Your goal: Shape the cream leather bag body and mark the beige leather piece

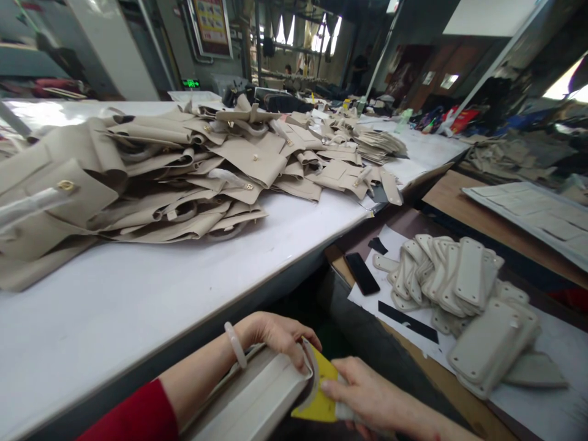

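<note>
Low in the view, my left hand (pixel 280 337), with a pale bangle on the wrist, is closed over the end of a beige leather bag piece (pixel 252 395). Its fingers pinch the piece near the edge. In my right hand (pixel 362 389) is a yellow scraper (pixel 325 383) with a curved notch, the thumb pressed on its face. The notch lies against or right beside the bag piece's end; exact contact is hard to tell. The lower part of the bag piece runs out of the frame.
A white table (pixel 184 282) carries a large heap of beige bag pieces (pixel 169 165). To the right, a lower bench bears stacked pale straps with rivets (pixel 473 275), a black phone (pixel 362 273) and a black strip (pixel 408 321). A tray of flat pieces (pixel 537 208) lies beyond.
</note>
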{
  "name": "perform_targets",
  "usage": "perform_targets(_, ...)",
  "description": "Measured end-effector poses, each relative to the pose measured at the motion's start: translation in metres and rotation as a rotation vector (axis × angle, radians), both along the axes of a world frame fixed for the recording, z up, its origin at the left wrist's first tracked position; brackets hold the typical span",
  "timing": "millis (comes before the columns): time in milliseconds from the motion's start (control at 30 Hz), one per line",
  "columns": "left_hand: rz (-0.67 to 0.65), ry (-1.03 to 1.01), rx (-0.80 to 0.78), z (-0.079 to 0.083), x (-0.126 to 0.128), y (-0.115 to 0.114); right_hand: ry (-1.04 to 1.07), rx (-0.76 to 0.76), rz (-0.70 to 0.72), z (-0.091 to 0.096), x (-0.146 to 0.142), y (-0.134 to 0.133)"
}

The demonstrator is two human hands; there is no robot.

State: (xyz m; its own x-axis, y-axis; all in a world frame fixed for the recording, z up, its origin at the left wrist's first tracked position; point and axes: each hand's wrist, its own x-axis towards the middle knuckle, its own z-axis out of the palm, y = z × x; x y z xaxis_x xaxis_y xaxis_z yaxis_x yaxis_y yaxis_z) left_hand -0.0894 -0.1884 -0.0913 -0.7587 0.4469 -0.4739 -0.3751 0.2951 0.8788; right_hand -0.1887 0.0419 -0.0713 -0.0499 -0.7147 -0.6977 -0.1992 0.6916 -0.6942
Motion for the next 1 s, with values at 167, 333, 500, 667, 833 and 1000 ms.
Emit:
perform_targets(167, 0.013, 0.024, -0.024, 0.002, 0.002, -0.001, -0.025, -0.001, -0.041, -0.008, 0.004, 0.0)
perform_targets(333, 0.041, 0.02, -0.013, 0.004, 0.003, -0.001, -0.034, 0.006, -0.063, -0.008, 0.012, -0.002)
perform_targets(500, 0.066, -0.018, -0.014, 0.003, 0.005, -0.004, -0.026, 0.056, -0.095, -0.005, 0.019, -0.007)
perform_targets(667, 0.14, -0.068, 0.058, -0.001, 0.009, -0.003, -0.07, 0.103, -0.118, 0.004, 0.025, -0.015)
perform_targets(833, 0.181, -0.067, 0.087, -0.008, 0.01, -0.002, -0.082, 0.194, -0.15, 0.012, 0.035, -0.027)
perform_targets(1000, 0.243, -0.07, 0.222, -0.019, 0.011, 0.001, -0.087, 0.126, -0.209, -0.006, 0.045, -0.027)
